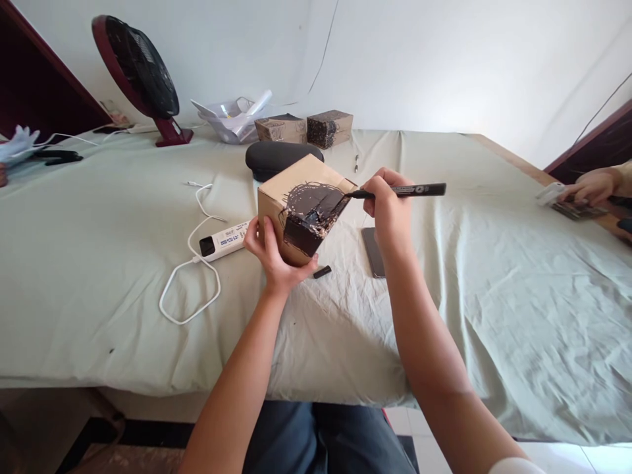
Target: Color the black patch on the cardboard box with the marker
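A tan cardboard box (pixel 301 172), partly covered in black scribble, is held tilted above the table. My left hand (pixel 276 257) grips it from below and the left, fingers along its side. Between the fingers of my right hand (pixel 391 204) is a black marker (pixel 419 190), its tip at the right edge of the scribbled patch. The marker's black cap (pixel 322 272) lies on the cloth just below the box. Near my right wrist rests a dark phone-like slab (pixel 373 252), partly hidden by the arm.
A white power strip (pixel 222 241) with a white cable (pixel 165 309) lies to the left. Behind the box are a black case (pixel 281 158), two scribbled boxes (pixel 330 128), a clear plastic basket (pixel 230 125) and a fan (pixel 143 72). Another person's hand (pixel 592 187) is at far right.
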Tool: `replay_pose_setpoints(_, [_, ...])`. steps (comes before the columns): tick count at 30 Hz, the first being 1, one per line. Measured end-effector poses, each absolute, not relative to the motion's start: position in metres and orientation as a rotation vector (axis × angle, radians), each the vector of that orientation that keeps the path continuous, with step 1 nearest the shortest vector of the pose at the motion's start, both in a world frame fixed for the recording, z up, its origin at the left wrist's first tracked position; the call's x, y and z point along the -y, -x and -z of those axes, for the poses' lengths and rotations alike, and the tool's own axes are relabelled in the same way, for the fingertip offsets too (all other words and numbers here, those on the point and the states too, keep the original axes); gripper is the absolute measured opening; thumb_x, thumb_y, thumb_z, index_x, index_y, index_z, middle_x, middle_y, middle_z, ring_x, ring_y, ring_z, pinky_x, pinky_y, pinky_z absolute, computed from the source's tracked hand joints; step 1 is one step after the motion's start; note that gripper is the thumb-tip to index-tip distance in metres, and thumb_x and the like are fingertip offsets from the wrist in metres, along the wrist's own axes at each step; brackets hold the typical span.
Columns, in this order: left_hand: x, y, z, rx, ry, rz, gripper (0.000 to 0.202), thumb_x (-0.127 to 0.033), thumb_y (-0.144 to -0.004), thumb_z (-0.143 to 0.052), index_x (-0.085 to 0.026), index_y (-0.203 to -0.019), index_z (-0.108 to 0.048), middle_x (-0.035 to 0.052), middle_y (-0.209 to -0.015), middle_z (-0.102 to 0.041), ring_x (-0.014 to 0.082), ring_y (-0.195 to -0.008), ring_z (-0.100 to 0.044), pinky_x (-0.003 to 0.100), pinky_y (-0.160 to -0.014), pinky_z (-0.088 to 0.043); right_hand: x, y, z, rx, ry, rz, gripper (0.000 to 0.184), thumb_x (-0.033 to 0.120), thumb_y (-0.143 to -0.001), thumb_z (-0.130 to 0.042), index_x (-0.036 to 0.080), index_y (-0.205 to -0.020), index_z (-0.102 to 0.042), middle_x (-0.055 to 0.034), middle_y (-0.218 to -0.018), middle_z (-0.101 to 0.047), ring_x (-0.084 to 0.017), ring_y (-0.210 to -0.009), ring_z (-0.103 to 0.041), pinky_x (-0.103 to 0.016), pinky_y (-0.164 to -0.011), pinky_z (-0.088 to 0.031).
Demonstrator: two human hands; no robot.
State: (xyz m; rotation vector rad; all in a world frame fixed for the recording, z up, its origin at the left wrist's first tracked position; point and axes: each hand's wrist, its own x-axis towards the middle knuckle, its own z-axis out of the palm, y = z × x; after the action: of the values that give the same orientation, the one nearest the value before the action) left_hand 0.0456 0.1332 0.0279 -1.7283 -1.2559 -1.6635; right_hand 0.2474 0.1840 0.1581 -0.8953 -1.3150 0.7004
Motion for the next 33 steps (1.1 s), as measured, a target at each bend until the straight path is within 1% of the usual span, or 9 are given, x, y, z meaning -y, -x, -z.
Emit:
replay_pose_setpoints(4, [-0.136, -0.046, -0.024, 1.359, 1.741, 1.755, 0.121, -0.072, -0.072, -0.074, -0.022, -0.169, -0.021, 0.0204, -0.154, -0.03, 0.0451, -0.147, -0.033, 0.061, -0.124, -0.029, -0.183, -0.245, -0.154, 1.265, 0.803, -0.704, 0.041, 0.046, -0.097, -0.059, 0.025, -0.067, -0.04, 0.0049, -0.059, -0.035, -0.011, -0.05, -0.034, -0.027, -0.047, -0.033])
replay_pose_setpoints(7, [-0.14, -0.043, -0.021, 1.408, 1.727, 1.859, 0.116, -0.072, -0.076, -0.071, -0.024, -0.169, -0.021, 0.0189, -0.153, -0.031, 0.0421, -0.148, -0.034, 0.058, -0.126, -0.029, -0.178, -0.239, -0.151, 1.28, 0.772, -0.672, 0.039, 0.047, -0.096, -0.06, 0.025, -0.068, -0.044, 0.0044, -0.06, -0.039, -0.011, -0.051, -0.039, -0.027, -0.05, -0.039])
replay_pose_setpoints(10, [-0.145, -0.037, -0.019, 1.445, 1.769, 1.93, 0.115, -0.075, -0.077, -0.069, -0.025, -0.169, -0.019, 0.0184, -0.151, -0.033, 0.04, -0.147, -0.039, 0.055, -0.123, -0.036, -0.175, -0.231, -0.147, 1.37, 0.742, -0.634, 0.033, 0.045, -0.096, -0.061, 0.025, -0.072, -0.049, 0.0042, -0.062, -0.044, -0.013, -0.056, -0.045, -0.028, -0.057, -0.045])
replay_pose_setpoints(14, [-0.149, -0.03, -0.015, 1.428, 1.834, 2.03, 0.114, -0.076, -0.079, -0.068, -0.025, -0.169, -0.019, 0.0188, -0.151, -0.035, 0.0395, -0.143, -0.044, 0.052, -0.115, -0.045, -0.175, -0.224, -0.142, 1.451, 0.704, -0.606, 0.028, 0.04, -0.097, -0.059, 0.025, -0.075, -0.051, 0.0035, -0.068, -0.049, -0.014, -0.062, -0.049, -0.028, -0.063, -0.047])
replay_pose_setpoints(19, [-0.151, -0.028, -0.013, 1.457, 1.859, 2.081, 0.116, -0.077, -0.077, -0.068, -0.027, -0.169, -0.02, 0.0178, -0.152, -0.036, 0.0395, -0.141, -0.047, 0.049, -0.11, -0.049, -0.174, -0.223, -0.139, 1.456, 0.72, -0.61, 0.027, 0.034, -0.096, -0.059, 0.024, -0.073, -0.05, 0.0042, -0.067, -0.049, -0.013, -0.06, -0.046, -0.027, -0.06, -0.044])
replay_pose_setpoints(24, [-0.151, -0.03, -0.012, 1.518, 1.829, 2.228, 0.114, -0.08, -0.077, -0.066, -0.029, -0.169, -0.023, 0.0175, -0.155, -0.038, 0.0375, -0.14, -0.05, 0.04, -0.096, -0.054, -0.167, -0.214, -0.128, 1.523, 0.686, -0.686, 0.022, 0.029, -0.091, -0.062, 0.023, -0.071, -0.053, 0.0061, -0.061, -0.051, -0.011, -0.055, -0.043, -0.025, -0.057, -0.039])
replay_pose_setpoints(28, [-0.154, -0.029, -0.01, 1.566, 1.835, 2.33, 0.116, -0.079, -0.075, -0.069, -0.029, -0.169, -0.023, 0.0182, -0.16, -0.04, 0.0367, -0.14, -0.052, 0.039, -0.095, -0.056, -0.161, -0.199, -0.125, 1.523, 0.6, -0.95, 0.025, 0.041, -0.093, -0.064, 0.024, -0.076, -0.056, 0.0063, -0.059, -0.052, -0.01, -0.051, -0.045, -0.025, -0.05, -0.036])
replay_pose_setpoints(30, [-0.156, -0.028, -0.01, 1.543, 1.83, 2.39, 0.113, -0.075, -0.076, -0.07, -0.029, -0.168, -0.024, 0.018, -0.164, -0.039, 0.0368, -0.143, -0.05, 0.039, -0.097, -0.056, -0.161, -0.201, -0.134, 1.398, 0.527, -1.058, 0.026, 0.048, -0.096, -0.06, 0.025, -0.083, -0.056, 0.0071, -0.056, -0.049, -0.011, -0.044, -0.039, -0.026, -0.044, -0.03])
replay_pose_setpoints(33, [-0.158, -0.027, -0.009, 1.507, 1.774, 2.455, 0.104, -0.068, -0.081, -0.069, -0.03, -0.168, -0.025, 0.0173, -0.169, -0.034, 0.0364, -0.149, -0.046, 0.039, -0.1, -0.055, -0.161, -0.222, -0.151, 1.222, 0.491, -0.97, 0.031, 0.058, -0.1, -0.053, 0.027, -0.102, -0.059, 0.0055, -0.061, -0.056, -0.011, -0.04, -0.029, -0.028, -0.041, -0.025])
